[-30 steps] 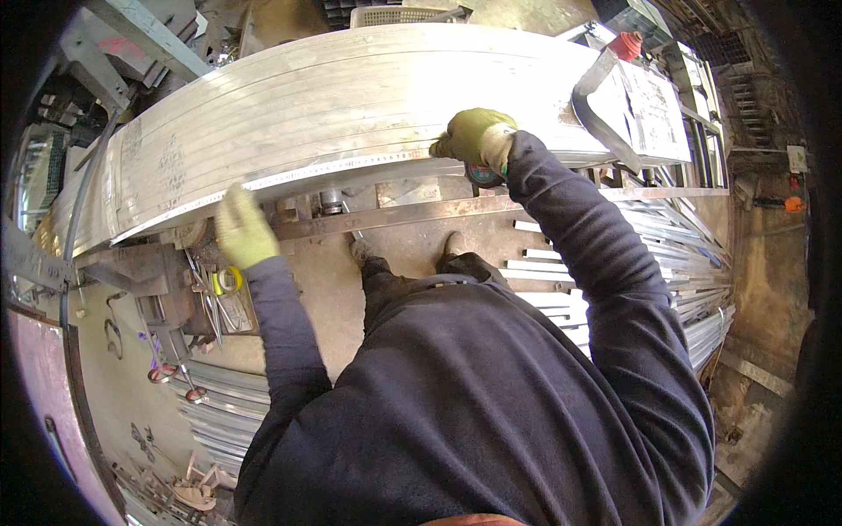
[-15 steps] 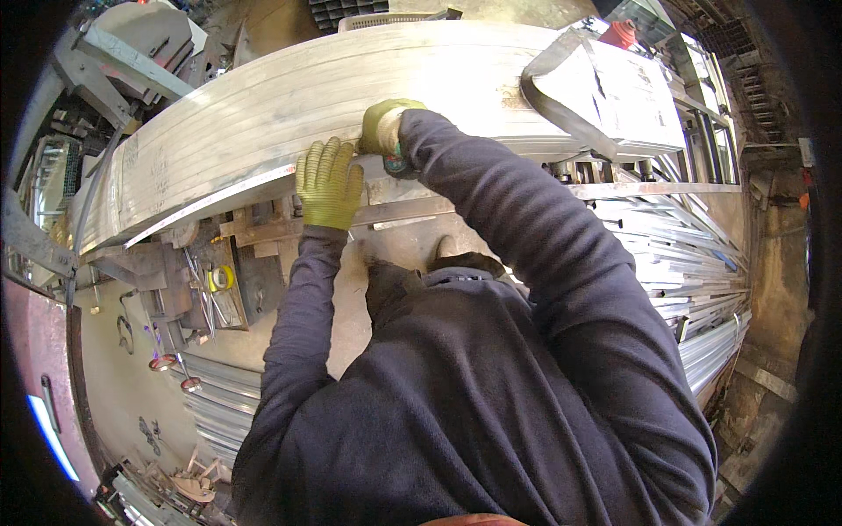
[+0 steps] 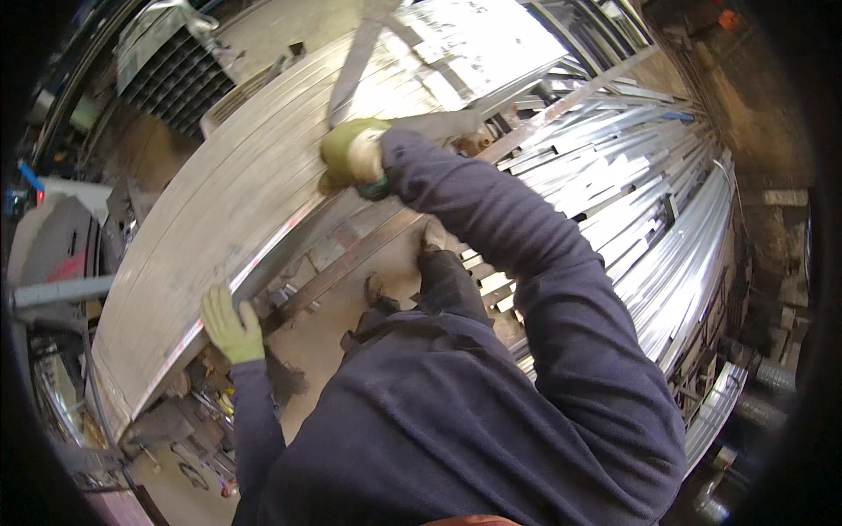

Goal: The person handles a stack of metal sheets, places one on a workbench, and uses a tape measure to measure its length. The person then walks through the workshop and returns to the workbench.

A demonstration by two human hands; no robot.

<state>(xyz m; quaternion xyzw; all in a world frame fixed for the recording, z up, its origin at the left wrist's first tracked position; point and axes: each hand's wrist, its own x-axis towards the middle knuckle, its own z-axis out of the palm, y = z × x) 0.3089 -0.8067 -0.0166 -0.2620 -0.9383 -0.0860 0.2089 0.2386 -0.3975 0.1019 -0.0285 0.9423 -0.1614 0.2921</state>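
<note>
Person: seen from above in a dark blue sweatshirt (image 3: 474,412), both arms reaching forward to a stack of long metal sheets.
Left hand (image 3: 231,326): in a yellow-green glove, its grip closed over the near edge of the metal sheets (image 3: 237,193), fingers curled on top of the edge.
Right hand (image 3: 353,154): also in a yellow-green glove, farther along the same edge, pressed down on the stack; whether its grip closes on anything cannot be told, though a small dark green thing shows just under the palm.
Metal sheets: a broad, pale grey stack running from below the left grip up and past the right grip, its near edge showing a thin red line.
Strap (image 3: 351,70): a grey band crossing the stack just beyond the right grip.
Below the grips: the person's boots (image 3: 377,289) on a dusty floor (image 3: 307,351), with a flat steel bar (image 3: 351,259) lying between the stack and the feet.
Right of the right arm: a heap of bright metal profiles (image 3: 649,202), long and thin, fanning away.
Left of the left grip: small tools (image 3: 202,443) and scraps, too cluttered to tell apart.
Far beyond the stack: a bundle of dark square tubes (image 3: 171,74).
</note>
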